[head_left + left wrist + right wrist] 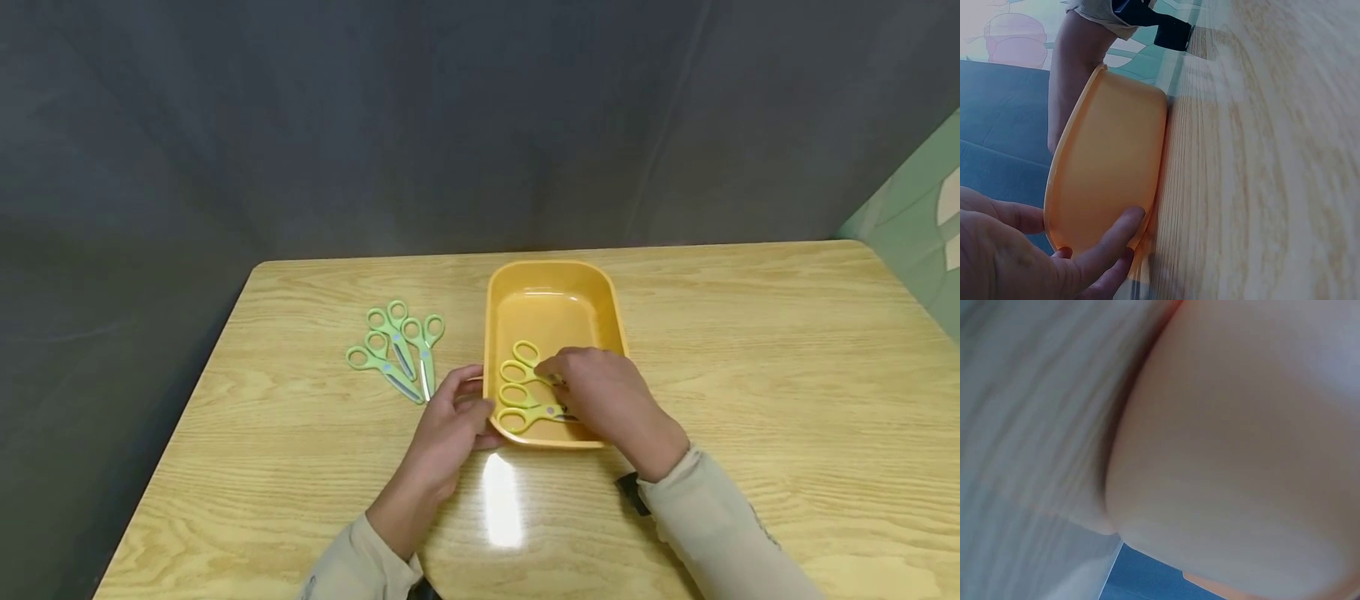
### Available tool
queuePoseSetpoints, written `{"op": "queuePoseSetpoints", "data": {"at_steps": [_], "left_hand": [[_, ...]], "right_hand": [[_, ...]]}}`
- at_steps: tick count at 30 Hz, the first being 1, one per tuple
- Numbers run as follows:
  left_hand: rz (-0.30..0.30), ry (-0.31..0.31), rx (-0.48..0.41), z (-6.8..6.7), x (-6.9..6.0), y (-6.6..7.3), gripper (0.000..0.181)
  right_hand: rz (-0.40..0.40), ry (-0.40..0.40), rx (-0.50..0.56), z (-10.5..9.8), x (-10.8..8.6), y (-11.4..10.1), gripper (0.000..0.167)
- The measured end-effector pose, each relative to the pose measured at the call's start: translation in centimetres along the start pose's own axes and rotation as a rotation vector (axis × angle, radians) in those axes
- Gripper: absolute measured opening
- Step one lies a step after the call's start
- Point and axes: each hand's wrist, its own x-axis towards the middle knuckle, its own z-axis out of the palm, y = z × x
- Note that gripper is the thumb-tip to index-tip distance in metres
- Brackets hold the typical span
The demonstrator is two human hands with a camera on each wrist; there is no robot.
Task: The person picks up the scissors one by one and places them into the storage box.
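Observation:
An orange-yellow plastic tray (551, 321) stands on the wooden table. My left hand (453, 421) grips its near left corner, thumb at the rim and fingers along the outside wall. That hand (1041, 256) also shows against the tray's side (1107, 169) in the left wrist view. Inside the tray lie two pairs of yellow-green scissors, the upper scissors (514, 372) and the lower scissors (525, 408), handles to the left. My right hand (611, 400) reaches in with curled fingers at the upper pair and hides its blades. In the right wrist view, a blurred pale surface covers most of the frame.
Left of the tray, several green scissors (397, 342) lie on the table (750, 350), partly overlapping, with handles away from me. A dark curtain (480, 125) hangs behind the table's far edge. At the right is a green patterned surface (911, 225).

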Motion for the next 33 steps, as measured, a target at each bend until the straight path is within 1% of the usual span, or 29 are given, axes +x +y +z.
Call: {"op": "queuePoseSetpoints", "data": {"at_steps": [7, 14, 16, 18, 22, 26, 30, 33], "left_hand": [[0.006, -0.002, -0.005, 0.1, 0.1, 0.0, 0.047], [0.0, -0.006, 0.007, 0.3, -0.2, -0.2, 0.046], [0.005, -0.01, 0.008, 0.4, -0.2, -0.3, 0.046], [0.012, -0.012, 0.007, 0.4, -0.2, -0.3, 0.046], [0.018, -0.011, 0.007, 0.4, -0.3, -0.2, 0.046], [0.02, -0.014, 0.006, 0.2, -0.4, -0.1, 0.046], [0.028, -0.016, 0.008, 0.2, -0.3, 0.0, 0.046], [0.026, -0.011, 0.01, 0.2, -0.2, 0.0, 0.046]], "right_hand": [[-0.009, 0.004, -0.005, -0.2, -0.4, 0.1, 0.029], [-0.023, -0.081, 0.026, -0.6, -0.9, 0.4, 0.03], [-0.035, -0.086, 0.051, -0.9, -0.9, 0.6, 0.032], [-0.046, -0.071, 0.074, -1.2, -0.9, 0.8, 0.034], [-0.049, -0.006, 0.095, -1.9, -1.1, 1.2, 0.037], [-0.023, 0.047, 0.099, -2.6, -1.2, 1.5, 0.035], [0.002, 0.087, 0.124, -3.3, -1.1, 1.7, 0.032], [0.016, 0.138, 0.156, -3.8, -1.2, 1.9, 0.038]]}}
